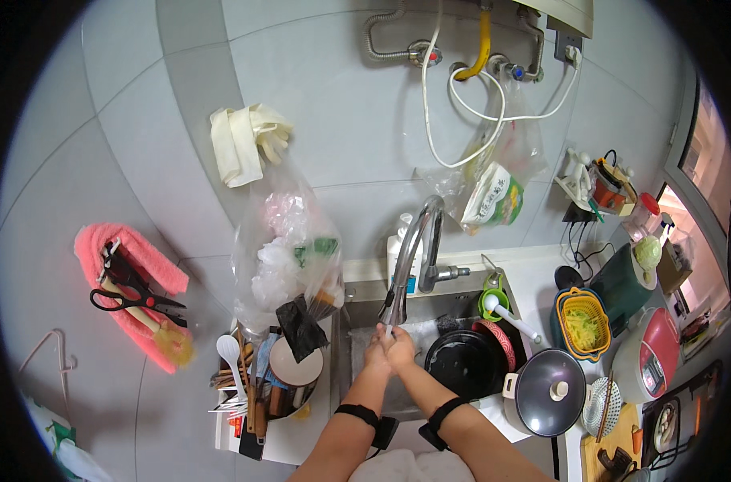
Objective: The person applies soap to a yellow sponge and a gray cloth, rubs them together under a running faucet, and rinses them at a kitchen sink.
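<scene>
My left hand [376, 352] and my right hand [400, 347] meet under the spout of a chrome faucet [429, 241], over a stainless steel sink [365, 388]. Water runs from the spray head [393, 306] onto them. The fingers are close together, and whether anything lies between them cannot be told. To the right of my hands, a black pan [462, 364] stands in the sink beside a red patterned bowl [499, 338]. A green cup-like holder [493, 303] with a white-handled tool [513, 319] sits at the sink's back right corner. A white pump bottle [395, 250] stands behind the faucet.
Left of the sink are a utensil holder with a white spoon [228, 349] and a bag-filled plastic bag [293, 241] on the wall. At right stand a lidded pot [550, 391], a yellow basket of shredded vegetable [584, 325], a rice cooker [647, 355] and a cutting board [606, 446].
</scene>
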The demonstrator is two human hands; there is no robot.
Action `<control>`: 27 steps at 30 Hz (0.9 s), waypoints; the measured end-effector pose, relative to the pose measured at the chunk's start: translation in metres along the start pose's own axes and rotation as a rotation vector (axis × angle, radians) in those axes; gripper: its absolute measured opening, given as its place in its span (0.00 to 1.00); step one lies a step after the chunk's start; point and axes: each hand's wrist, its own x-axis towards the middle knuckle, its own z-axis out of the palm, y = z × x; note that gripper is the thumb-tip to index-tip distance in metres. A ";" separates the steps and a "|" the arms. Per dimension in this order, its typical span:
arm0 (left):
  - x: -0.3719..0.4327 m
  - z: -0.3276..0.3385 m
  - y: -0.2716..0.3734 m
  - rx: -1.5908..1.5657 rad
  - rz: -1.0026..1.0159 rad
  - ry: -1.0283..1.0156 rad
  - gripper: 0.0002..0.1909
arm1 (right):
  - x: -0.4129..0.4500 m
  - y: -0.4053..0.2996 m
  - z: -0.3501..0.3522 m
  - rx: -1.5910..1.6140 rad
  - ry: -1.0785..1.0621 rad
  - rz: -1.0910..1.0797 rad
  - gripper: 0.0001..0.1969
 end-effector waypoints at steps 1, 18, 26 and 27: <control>-0.017 0.005 0.003 0.008 -0.015 0.037 0.24 | -0.006 -0.016 -0.010 -0.237 0.018 -0.129 0.23; -0.067 0.016 0.009 -0.045 -0.113 -0.032 0.17 | -0.010 -0.037 -0.032 -0.434 -0.270 0.069 0.22; -0.043 0.000 0.013 0.092 -0.028 -0.131 0.08 | 0.025 0.058 -0.038 0.015 -0.397 0.193 0.28; -0.045 -0.004 0.013 0.090 -0.025 -0.120 0.08 | 0.021 0.056 -0.039 0.018 -0.408 0.195 0.28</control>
